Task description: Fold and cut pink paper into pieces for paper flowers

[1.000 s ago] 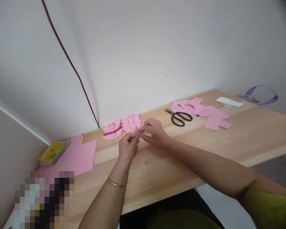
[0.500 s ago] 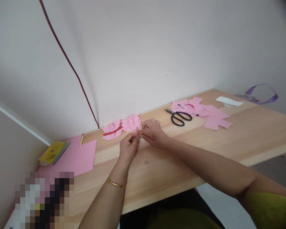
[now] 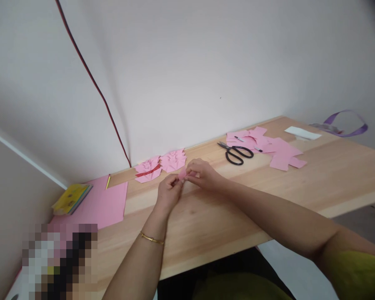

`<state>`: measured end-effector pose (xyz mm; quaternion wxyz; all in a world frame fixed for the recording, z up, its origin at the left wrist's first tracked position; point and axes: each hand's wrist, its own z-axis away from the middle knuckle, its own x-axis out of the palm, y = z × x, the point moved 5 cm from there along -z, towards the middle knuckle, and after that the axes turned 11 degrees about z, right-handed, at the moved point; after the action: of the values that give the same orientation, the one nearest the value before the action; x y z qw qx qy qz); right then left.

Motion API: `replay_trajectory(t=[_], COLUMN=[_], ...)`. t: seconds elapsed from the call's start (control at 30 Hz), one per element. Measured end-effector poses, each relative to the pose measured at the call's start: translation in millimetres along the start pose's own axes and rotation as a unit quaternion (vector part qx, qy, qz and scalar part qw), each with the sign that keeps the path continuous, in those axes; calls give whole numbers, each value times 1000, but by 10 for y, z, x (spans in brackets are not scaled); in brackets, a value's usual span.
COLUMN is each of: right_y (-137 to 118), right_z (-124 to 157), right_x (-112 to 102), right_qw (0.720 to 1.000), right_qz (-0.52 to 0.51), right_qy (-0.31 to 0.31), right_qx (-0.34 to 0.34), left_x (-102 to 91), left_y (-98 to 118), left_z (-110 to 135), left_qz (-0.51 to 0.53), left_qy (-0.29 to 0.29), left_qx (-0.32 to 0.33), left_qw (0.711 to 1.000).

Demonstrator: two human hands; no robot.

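Note:
Between my two hands is a small piece of pink paper (image 3: 182, 173), partly covered by the fingers. My left hand (image 3: 168, 191) pinches its lower left side, and my right hand (image 3: 203, 175) pinches it from the right with bent fingers. Both hands are just above the wooden table (image 3: 200, 233). Behind them, by the wall, lie creased pink paper cutouts (image 3: 173, 160), one with a red strip (image 3: 148, 171) across it. Black-handled scissors (image 3: 236, 153) lie to the right of my right hand, blades pointing to the wall.
Pink paper scraps (image 3: 281, 151) with two marker-like sticks lie at the right. A folded white paper (image 3: 302, 133) is farther right. On the left, a yellow packet (image 3: 71, 198) rests on a large pink sheet (image 3: 109, 204), near a yellow pencil-like stick (image 3: 108, 181). A cable (image 3: 103, 98) hangs down the wall.
The pink paper between my fingers now looks broader and flatter, where it stood as a small point before. My right fingers have shifted slightly over it. The view has moved a little.

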<state>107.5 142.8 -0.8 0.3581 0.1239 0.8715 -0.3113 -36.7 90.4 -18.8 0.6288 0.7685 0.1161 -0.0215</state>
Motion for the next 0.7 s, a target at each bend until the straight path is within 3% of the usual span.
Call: replay_trajectory(t=[0.3, 0.5, 0.7], right_y=[-38, -17, 39], right_z=[-23, -19, -8], right_x=[9, 17, 45], right_qw=[994, 988, 976], right_qz=[-97, -133, -162], right_qy=[-35, -82, -118], right_qx=[-37, 15, 81], left_x=[33, 43, 68], left_y=[30, -86, -104], left_z=[37, 46, 48], left_qz=[39, 97, 137], left_qy=[-19, -50, -28], left_qx=[-53, -120, -142], left_qw=[998, 987, 980])
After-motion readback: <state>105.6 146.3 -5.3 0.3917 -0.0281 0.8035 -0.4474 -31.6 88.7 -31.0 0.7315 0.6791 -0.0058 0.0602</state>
